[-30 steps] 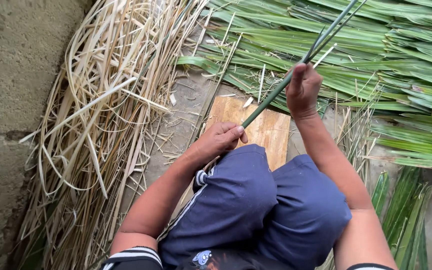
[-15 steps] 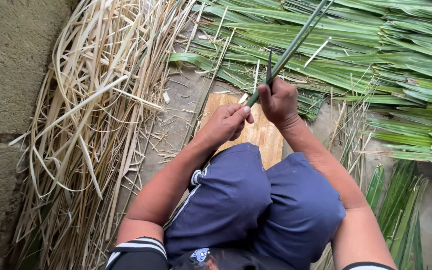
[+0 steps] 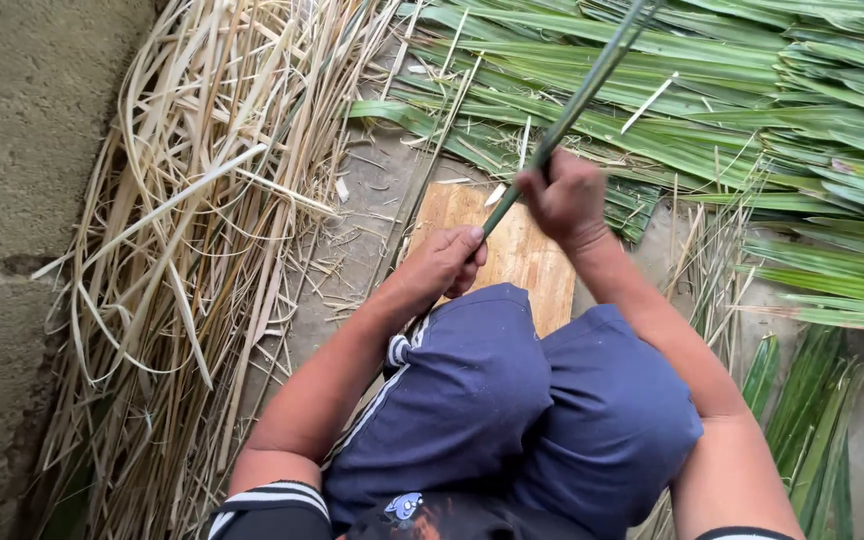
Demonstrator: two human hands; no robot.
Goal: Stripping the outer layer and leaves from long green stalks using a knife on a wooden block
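My left hand (image 3: 447,262) grips the lower end of a long green palm leaf strip (image 3: 584,92) just above my knees. My right hand (image 3: 564,196) is closed around the same strip a little higher up, and what else it may hold is hidden by the fingers. The strip runs up and to the right, out of the top of the view. Under both hands lies a light wooden board (image 3: 517,255) on the ground. I sit with my knees in dark blue shorts (image 3: 512,400).
A large heap of dry straw-coloured leaf strips (image 3: 202,230) lies on the left beside a concrete wall (image 3: 12,200). Fresh green palm leaves (image 3: 772,110) are piled across the top and right. More green strips (image 3: 812,420) lie at my lower right.
My right hand has slid down the green strip toward my left hand, then moved a little up and right again. My left hand has stayed at the strip's lower end.
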